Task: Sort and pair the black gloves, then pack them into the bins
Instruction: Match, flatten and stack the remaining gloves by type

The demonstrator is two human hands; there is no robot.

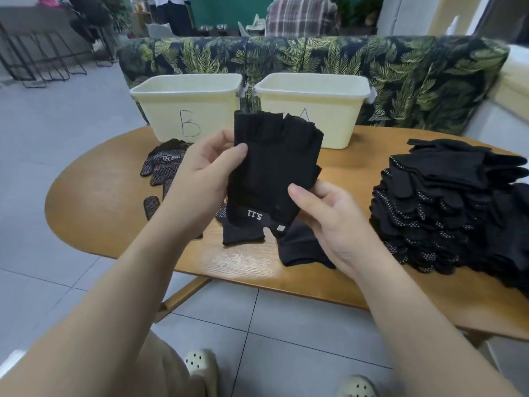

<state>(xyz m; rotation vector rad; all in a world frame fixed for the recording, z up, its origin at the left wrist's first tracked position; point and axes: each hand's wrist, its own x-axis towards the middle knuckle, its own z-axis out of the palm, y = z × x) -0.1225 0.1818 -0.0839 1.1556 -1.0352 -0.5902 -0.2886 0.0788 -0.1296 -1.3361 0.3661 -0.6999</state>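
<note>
I hold a black fingerless glove [272, 170] upright above the wooden table [100, 202]; white "5.11" lettering shows upside down at its cuff. My left hand [206, 173] pinches its left edge with the thumb on the front. My right hand [323, 213] grips its lower right edge near the cuff. More black gloves [243, 233] lie on the table under it. A dotted-palm glove [163, 164] lies to the left. A tall pile of black gloves [446, 207] fills the right side. Two cream bins stand at the back, bin B [186, 104] and bin A [320, 104].
A leaf-patterned sofa [400, 70] stands behind the bins. A person in a plaid shirt sits beyond it. Black metal racks [43, 55] stand at the far left. Grey tiled floor lies around the table, and my cream clogs show at the bottom.
</note>
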